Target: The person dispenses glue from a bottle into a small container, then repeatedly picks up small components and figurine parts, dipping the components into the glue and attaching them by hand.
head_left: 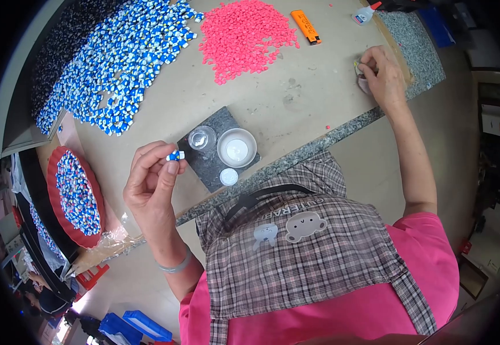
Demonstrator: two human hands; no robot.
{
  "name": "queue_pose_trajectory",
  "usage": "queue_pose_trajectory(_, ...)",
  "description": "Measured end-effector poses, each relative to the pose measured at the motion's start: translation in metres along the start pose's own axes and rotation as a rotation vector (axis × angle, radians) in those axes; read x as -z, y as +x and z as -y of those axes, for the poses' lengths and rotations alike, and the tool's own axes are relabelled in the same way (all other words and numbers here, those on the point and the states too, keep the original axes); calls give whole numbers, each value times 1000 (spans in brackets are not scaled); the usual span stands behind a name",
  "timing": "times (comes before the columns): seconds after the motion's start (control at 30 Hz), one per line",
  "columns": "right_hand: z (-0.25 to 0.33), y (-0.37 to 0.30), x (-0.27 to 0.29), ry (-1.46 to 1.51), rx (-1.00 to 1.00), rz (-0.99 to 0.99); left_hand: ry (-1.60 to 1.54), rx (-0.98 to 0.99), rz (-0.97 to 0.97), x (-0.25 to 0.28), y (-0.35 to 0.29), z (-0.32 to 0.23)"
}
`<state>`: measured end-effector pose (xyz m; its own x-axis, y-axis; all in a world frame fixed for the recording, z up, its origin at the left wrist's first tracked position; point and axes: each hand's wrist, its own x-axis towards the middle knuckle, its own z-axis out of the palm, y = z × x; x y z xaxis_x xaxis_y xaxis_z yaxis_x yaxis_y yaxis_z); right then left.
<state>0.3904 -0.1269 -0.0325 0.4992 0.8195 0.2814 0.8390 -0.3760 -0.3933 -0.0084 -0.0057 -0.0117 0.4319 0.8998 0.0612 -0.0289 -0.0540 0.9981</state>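
My left hand (151, 179) is raised at the left of the bench, thumb and fingertips pinching a small blue-and-white piece (175, 155). Over at the right end of the bench, my right hand (385, 77) has its fingers bent together at a small greyish thing (364, 85) with a spot of yellow. Its kind is hidden by the fingers. Between the hands, nearer the left one, a dark stone slab (222, 119) bears a clear round container (202, 138), a white bowl (250, 137) with a white disc inside, and a small round white dish (228, 177).
A large heap of blue-and-white pieces (129, 52) spreads at the far left. Beside it lies a pile of pink pieces (241, 37), then an orange case (306, 27) and a red-capped white bottle (363, 15). A red tray (54, 178) of pieces stands left.
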Motion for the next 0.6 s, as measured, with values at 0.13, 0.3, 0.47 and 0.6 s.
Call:
queue_pose_trajectory(0.13, 11, 4, 9, 5, -158, 115, 11, 11, -4, -1, 1, 0)
queue_pose_trajectory(0.3, 46, 6, 16, -130, 419, -143, 1, 22, -12, 1, 2, 2)
queue_pose_trajectory(0.47, 64, 13, -33, 136, 330, -30, -14, 24, 1, 0, 4, 0)
queue_pose_trajectory(0.6, 67, 22, -56, 58, 272, 4, 16, 38, -30, -3, 1, -1)
